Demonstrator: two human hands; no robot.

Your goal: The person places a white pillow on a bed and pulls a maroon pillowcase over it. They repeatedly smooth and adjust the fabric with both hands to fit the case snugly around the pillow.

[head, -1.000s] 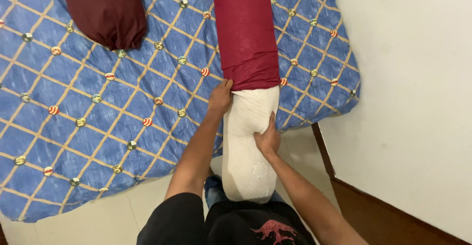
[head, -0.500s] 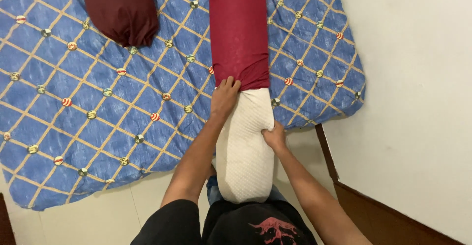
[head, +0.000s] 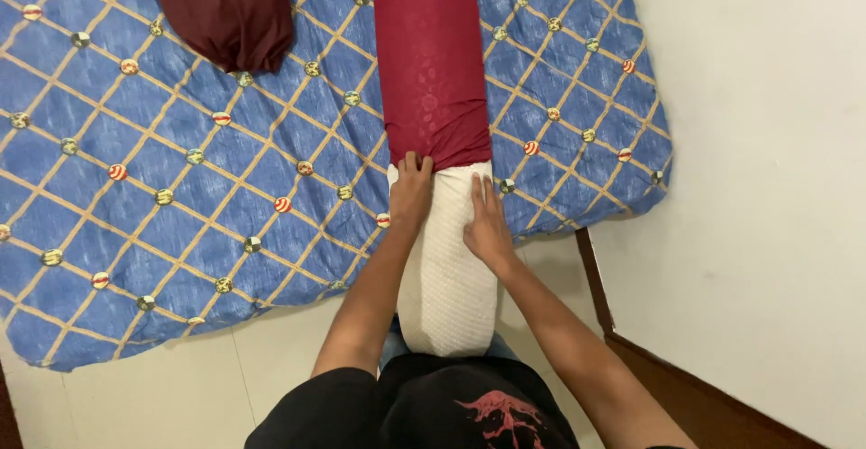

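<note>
A long white bolster [head: 448, 273] is seen lying lengthwise from the person's lap toward the far side, its near end over the floor [head: 271, 359] and its far part resting on the bed [head: 180, 187]. The far part of the bolster is sheathed in a red cover [head: 431, 61], whose open hem lies across the white fabric just beyond the hands. The left hand [head: 410, 192] is set on the left flank of the bolster, its fingertips curled at the hem of the cover; whether the cloth is actually pinched there cannot be told. The right hand [head: 485, 224] is laid open and flat on the top right of the white fabric, fingers stretched toward the hem and just short of it, with nothing gripped. The two hands are close together, with a strip of bare bolster between them. The bed is covered by a blue quilt [head: 135, 142] crossed by tan diagonal lines with small round marks at the crossings. A second bolster in a dark maroon cover [head: 225, 12] is seen at the far left on the quilt, well apart from the hands. A pale wall [head: 767, 187] is seen to the right, with a brown wooden edge [head: 649, 359] along its foot. A black shirt [head: 424, 413] is visible at the near edge.
</note>
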